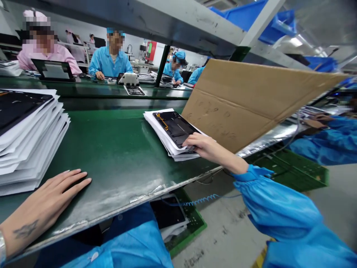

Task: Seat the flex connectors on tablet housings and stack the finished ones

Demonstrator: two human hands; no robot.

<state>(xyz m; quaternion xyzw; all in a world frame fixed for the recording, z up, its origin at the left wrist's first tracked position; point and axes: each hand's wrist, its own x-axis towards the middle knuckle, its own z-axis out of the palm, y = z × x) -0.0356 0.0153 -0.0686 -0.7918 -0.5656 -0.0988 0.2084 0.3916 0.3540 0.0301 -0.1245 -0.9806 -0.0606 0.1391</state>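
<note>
My left hand (57, 193) lies flat on the green bench top (111, 149), fingers stretched out, beside a tall stack of white sheets (33, 149) with a black panel (22, 106) on top. Over to the right, my right hand (202, 145) reaches to a lower stack of white sheets (164, 137). Its bent fingers are pressed together at the near corner of a black device panel (177, 126), which has an orange strip and lies on that stack. The fingertips partly cover the panel's corner.
A cardboard sheet (237, 100) leans behind the right stack. Across the bench sit people in pink (50, 56) and blue (111, 59). A green crate (195, 227) stands below the bench edge; a coiled blue cord (202, 200) hangs nearby. Blue sleeves (329, 141) show at right.
</note>
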